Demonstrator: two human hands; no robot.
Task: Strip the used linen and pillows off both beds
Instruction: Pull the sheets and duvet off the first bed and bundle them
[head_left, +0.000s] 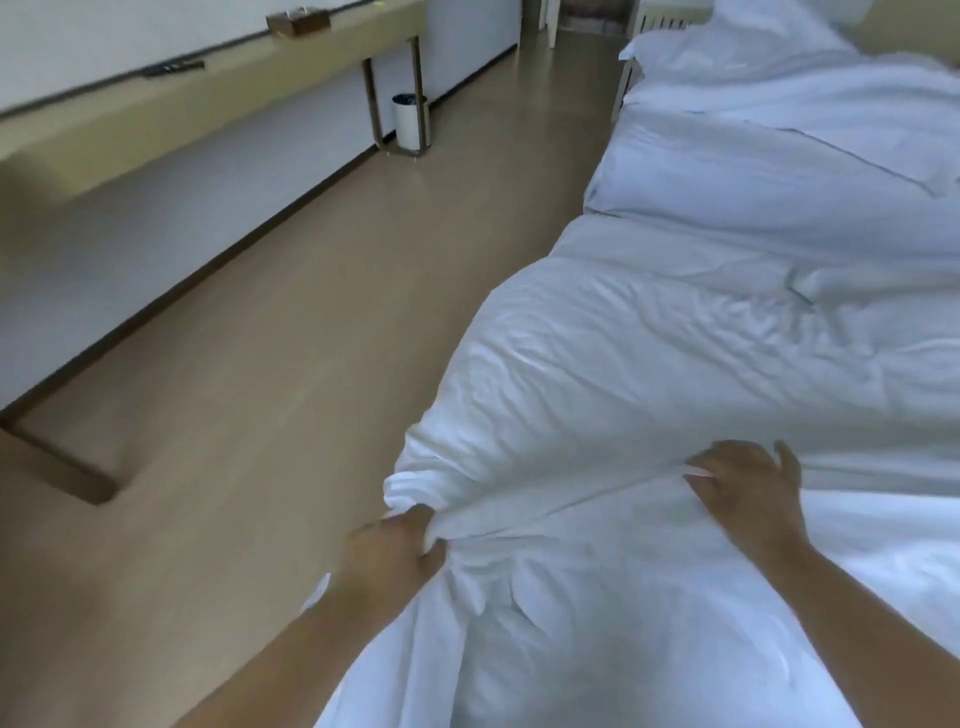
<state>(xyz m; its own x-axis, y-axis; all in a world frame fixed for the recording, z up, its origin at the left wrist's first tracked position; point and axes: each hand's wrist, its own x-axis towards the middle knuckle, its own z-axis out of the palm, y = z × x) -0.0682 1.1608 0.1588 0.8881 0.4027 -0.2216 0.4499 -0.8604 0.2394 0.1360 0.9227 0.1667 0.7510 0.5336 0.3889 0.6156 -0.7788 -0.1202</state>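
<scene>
Left hand (405, 540) is clenched round a bunched corner of the white duvet (649, 374), right at the aisle-side edge of the near bed. The fist grip makes sense: gathered cloth gives solid purchase for hauling the whole cover off in one go.

Right hand (743, 483) lies on top of the duvet further in. Its fingers are spread and fairly straight, tips at a fold line, and it grips nothing that I can see. My read is that it pins or feels for the layer below so only the top piece comes away. The frame is blurred, so I'm not certain.

Duvet location: on the near bed, humped in the middle, with the near edge hanging down toward the person. Its long axis runs away from the person, roughly parallel with the floor (260, 389) aisle, toward the far linen pile (779, 156) on the second bed. The bunched corner points left, out over the floor.

Judgement: early in the task. Both beds carry linen, and nothing is fully off yet.

Also here: a long desk (223, 88) along the wall, a waste bin (409, 122) by its far leg, and a small box (298, 22) on top.
</scene>
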